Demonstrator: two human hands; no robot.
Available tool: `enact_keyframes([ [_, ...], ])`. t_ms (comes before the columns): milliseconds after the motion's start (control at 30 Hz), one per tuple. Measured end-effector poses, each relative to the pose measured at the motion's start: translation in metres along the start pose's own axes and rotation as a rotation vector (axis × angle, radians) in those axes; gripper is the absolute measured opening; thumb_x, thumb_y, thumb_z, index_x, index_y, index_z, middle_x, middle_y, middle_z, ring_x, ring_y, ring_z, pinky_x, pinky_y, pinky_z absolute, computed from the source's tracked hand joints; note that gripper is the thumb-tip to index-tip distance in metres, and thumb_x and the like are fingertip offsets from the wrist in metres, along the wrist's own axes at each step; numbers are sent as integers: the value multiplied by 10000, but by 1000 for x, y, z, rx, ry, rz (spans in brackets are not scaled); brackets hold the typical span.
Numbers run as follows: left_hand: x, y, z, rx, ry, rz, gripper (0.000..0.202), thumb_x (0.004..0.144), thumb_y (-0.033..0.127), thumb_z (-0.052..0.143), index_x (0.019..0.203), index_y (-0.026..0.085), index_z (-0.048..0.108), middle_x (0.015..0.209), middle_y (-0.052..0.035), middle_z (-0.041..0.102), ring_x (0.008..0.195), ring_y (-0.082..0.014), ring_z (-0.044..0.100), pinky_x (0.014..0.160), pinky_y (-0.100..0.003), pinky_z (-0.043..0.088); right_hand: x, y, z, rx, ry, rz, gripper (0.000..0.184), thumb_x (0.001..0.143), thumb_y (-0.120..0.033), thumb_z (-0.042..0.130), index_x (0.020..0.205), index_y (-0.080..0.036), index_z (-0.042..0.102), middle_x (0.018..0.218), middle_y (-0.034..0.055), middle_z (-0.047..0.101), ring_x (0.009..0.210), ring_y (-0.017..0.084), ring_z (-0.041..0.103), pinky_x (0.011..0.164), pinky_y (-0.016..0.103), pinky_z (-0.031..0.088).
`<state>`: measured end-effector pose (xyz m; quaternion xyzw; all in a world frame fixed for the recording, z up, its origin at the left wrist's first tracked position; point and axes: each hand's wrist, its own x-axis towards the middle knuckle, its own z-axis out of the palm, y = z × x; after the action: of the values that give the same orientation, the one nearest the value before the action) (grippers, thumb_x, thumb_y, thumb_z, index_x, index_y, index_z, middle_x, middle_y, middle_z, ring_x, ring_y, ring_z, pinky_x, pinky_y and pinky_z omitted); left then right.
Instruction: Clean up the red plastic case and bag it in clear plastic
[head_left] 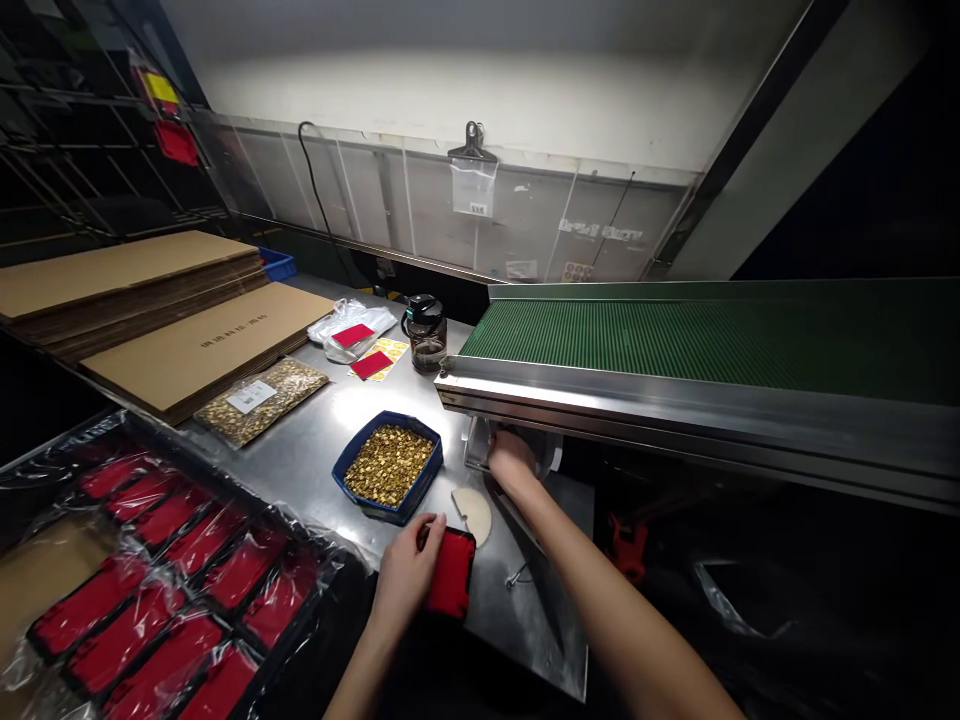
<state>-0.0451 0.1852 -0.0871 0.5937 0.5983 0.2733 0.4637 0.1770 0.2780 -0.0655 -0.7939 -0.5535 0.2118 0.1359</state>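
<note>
A small red pouch (452, 573) is held flat at the near edge of the steel table (315, 450) by the left hand (409, 570); the fingers are curled over the pouch's left side and upper corner, so the hand is closed on it. The pouch's long axis runs roughly away from the person, tilted slightly to the right. The right hand (510, 458) is stretched further forward, to a white roll-like fitting (480, 445) under the end of the green conveyor (675, 340); its fingers are hidden beneath the conveyor's metal rail, so it cannot be told whether they are spread or closed on anything.

From the right hand, the pouch lies back toward the person and to the left, well apart; the left hand is plainly the nearer, being in contact with it. Just beyond the pouch, a pale round disc (474, 512) is seen on the table, and to its left a blue tray (388, 465) filled with small gold-coloured pieces is set. Farther left, a clear bag (259, 398) of similar pieces is laid beside stacked flat cardboard (187, 350). At the lower left, rows of red pouches under plastic film (150, 590) are laid out. A dark-lidded jar (427, 335) is stood near the conveyor's end.
</note>
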Motion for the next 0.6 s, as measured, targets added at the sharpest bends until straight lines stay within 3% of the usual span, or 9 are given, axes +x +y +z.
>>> enact_keyframes([
  [67, 1, -1, 5, 89, 53, 80, 280, 1006, 426, 584, 1044, 184, 720, 1030, -71, 741, 1009, -253, 663, 986, -473, 471, -6, 2, -3, -11, 5, 6, 274, 1018, -376, 635, 1197, -171, 663, 1182, 75, 694, 1015, 212, 694, 888, 418, 597],
  [200, -6, 5, 12, 238, 137, 232, 253, 1007, 340, 551, 1094, 161, 707, 1074, -115, 714, 1068, -292, 632, 1033, -513, 449, -14, 5, -4, -8, 38, -3, 257, 1019, -375, 633, 1165, -167, 675, 1158, 70, 702, 1008, 209, 696, 895, 420, 593],
  [333, 3, 36, 11, 329, 153, 350, 280, 1025, 330, 538, 1220, 155, 637, 1151, -108, 684, 1104, -264, 634, 1012, -459, 496, -18, 7, -1, 10, 90, -19, 254, 1014, -360, 642, 1168, -162, 675, 1186, 76, 698, 1066, 225, 686, 944, 451, 576],
  [400, 24, 61, 11, 368, 154, 358, 274, 1045, 357, 526, 1222, 175, 631, 1128, -81, 700, 1036, -232, 669, 967, -432, 534, -20, 8, 0, 21, 109, -19, 248, 1012, -354, 645, 1165, -162, 677, 1200, 78, 695, 1090, 230, 679, 959, 458, 569],
  [500, 70, 97, 15, 476, 156, 286, 337, 1033, 426, 566, 1229, 160, 635, 1052, -74, 717, 985, -243, 694, 943, -476, 558, -25, 8, 2, 31, 132, 11, 247, 1013, -353, 643, 1167, -164, 676, 1204, 79, 692, 1079, 226, 681, 948, 451, 574],
  [600, 110, 122, 22, 595, 107, 204, 337, 996, 437, 640, 1167, 148, 662, 1104, -89, 709, 983, -246, 698, 901, -468, 587, -30, 7, 4, 39, 153, 41, 260, 1018, -357, 634, 1192, -166, 664, 1214, 83, 684, 1059, 222, 683, 933, 444, 580],
])
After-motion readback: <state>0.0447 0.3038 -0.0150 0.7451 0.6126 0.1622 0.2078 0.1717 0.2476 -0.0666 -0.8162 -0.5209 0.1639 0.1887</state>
